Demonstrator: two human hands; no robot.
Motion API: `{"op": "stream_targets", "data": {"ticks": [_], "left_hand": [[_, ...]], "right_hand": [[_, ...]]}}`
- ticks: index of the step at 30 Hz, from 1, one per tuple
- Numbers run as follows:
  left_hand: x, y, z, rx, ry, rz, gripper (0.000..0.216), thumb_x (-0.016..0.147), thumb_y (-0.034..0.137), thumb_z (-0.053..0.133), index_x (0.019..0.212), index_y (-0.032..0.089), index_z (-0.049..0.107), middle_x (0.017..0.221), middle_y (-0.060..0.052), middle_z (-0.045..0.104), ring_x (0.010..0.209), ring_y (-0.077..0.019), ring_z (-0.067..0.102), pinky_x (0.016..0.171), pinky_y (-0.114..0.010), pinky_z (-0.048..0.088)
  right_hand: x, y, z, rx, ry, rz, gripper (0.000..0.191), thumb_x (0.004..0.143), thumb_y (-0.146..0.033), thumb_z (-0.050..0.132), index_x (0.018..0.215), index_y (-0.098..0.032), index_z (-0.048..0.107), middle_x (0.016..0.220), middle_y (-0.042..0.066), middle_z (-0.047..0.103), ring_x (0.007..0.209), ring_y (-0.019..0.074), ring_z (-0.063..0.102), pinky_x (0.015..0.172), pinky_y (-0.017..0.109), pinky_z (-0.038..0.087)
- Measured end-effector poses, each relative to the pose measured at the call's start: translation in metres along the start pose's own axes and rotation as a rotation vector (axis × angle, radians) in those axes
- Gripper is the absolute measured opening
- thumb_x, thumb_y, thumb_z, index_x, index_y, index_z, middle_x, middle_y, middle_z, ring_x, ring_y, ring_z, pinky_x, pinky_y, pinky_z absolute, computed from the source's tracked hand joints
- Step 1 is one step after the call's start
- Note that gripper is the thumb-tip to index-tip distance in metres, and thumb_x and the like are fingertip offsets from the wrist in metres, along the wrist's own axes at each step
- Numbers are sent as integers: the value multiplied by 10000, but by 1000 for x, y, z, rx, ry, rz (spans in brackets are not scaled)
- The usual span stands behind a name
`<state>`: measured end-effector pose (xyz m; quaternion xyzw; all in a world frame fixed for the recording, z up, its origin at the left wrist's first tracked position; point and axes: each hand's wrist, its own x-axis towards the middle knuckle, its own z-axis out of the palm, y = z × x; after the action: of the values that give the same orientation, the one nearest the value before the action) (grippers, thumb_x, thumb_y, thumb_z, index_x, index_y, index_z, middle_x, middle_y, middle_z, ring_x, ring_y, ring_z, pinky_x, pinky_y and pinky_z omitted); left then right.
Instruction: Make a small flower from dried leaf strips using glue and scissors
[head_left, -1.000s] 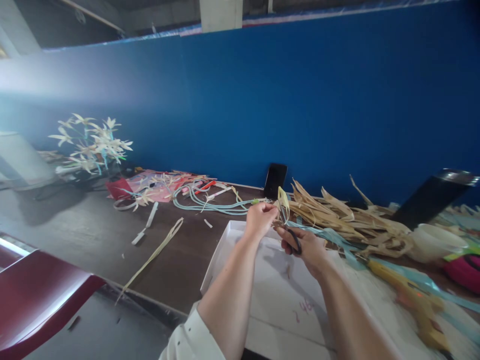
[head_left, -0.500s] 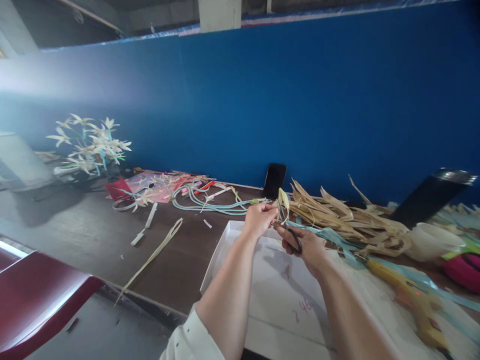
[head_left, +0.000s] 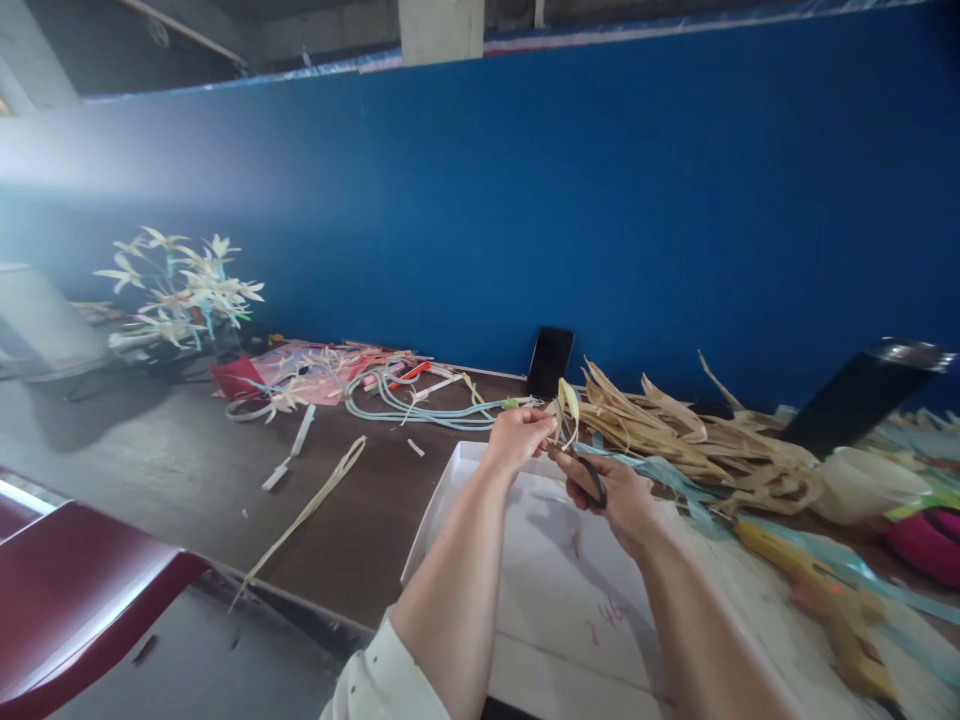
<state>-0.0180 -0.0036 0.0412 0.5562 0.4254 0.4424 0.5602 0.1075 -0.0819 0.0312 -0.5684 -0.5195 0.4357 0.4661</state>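
My left hand (head_left: 517, 436) is closed in a pinch on a small pale yellow leaf strip piece (head_left: 566, 405) held upright above a white tray (head_left: 450, 490). My right hand (head_left: 616, 497) is wrapped round black-handled scissors (head_left: 589, 478), whose blades point up at the base of the strip. Both hands hover over the tray's far edge, almost touching each other.
A heap of dried straw leaves (head_left: 690, 435) lies right of the hands, with a yellow glue gun (head_left: 825, 600), a white bowl (head_left: 862, 480) and light blue ribbons. A black phone (head_left: 550, 362) leans on the blue wall. Straw flowers (head_left: 184, 290), teal cords (head_left: 412, 405) and a dark red chair (head_left: 75, 590) are left.
Almost nothing has moved; the hands stay together on the strip, shifted only slightly.
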Motion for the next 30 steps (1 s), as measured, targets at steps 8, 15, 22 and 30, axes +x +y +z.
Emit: {"op": "stream_targets", "data": {"ticks": [8,15,22,30], "left_hand": [[1,-3,0,-21,-16,17,158,656,285,627,710,137,635,491,32,486,444,-60,432,450,-180,352],[4,-6,0,0,-16,35,168,657,289,624,721,135,642,506,28,494,445,-54,416,443,-175,332],[3,-6,1,-17,-24,32,151,654,268,616,723,135,635,537,22,508,454,-51,414,434,-169,311],[1,-3,1,-41,-60,12,159,655,245,615,773,140,631,576,16,519,482,-49,431,456,-165,332]], "right_hand": [[0,0,1,-2,-4,21,465,632,-629,614,595,-170,556,549,14,516,472,101,425,423,227,265],[0,1,0,9,1,11,425,658,-585,627,651,-163,583,539,3,510,463,95,412,432,227,257],[1,2,-2,8,-16,-55,424,674,-544,633,527,-166,510,483,-8,464,448,82,370,425,232,233],[2,4,-3,-5,-17,-79,448,679,-565,618,516,-164,504,458,-10,450,445,79,345,430,234,224]]}}
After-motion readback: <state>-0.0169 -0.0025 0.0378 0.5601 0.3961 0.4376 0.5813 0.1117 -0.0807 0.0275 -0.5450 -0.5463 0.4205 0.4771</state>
